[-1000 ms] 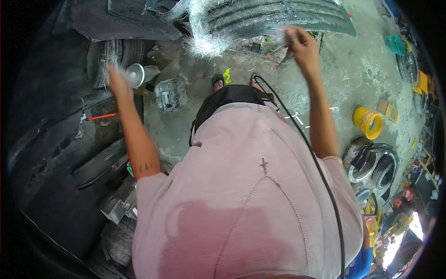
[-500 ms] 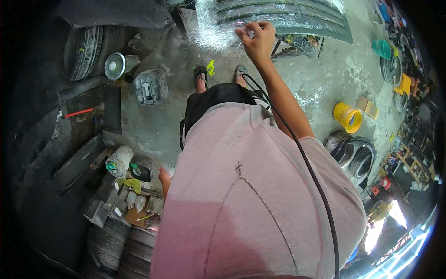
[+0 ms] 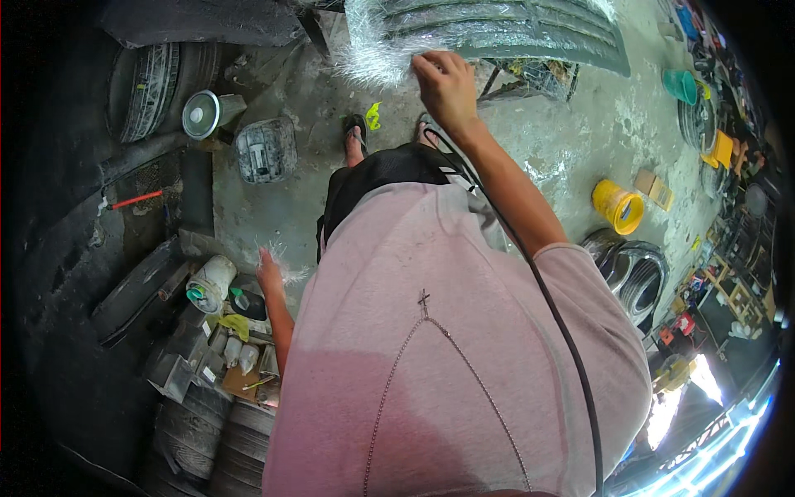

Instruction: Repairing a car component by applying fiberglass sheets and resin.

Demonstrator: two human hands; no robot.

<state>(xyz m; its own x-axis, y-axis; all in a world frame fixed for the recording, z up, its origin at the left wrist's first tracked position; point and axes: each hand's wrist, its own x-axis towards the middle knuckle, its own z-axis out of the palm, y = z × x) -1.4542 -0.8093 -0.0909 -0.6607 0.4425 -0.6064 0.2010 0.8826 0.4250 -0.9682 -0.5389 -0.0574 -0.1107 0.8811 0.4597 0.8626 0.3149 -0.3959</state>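
A panel with long raised ribs lies at the top, its left part covered by white, frayed glass-fibre mat. My right hand is at the mat's ragged lower edge, fingers curled in a pinch on the loose strands; the exact grip is partly hidden by the fingers. Low on the left, beside my shirt, my left hand is closed on a wispy tuft of glass fibre that sticks out around its fingers.
On the left are a lidded container, a dusty grey jug, a red-handled hammer and a white bucket. To the right stand a yellow bucket, stacked tyres and a green bucket. A black cable crosses my body.
My left hand has moved forward, into fuller view with its tuft of fibre. My right hand has shifted slightly left and nearer along the mat's edge.
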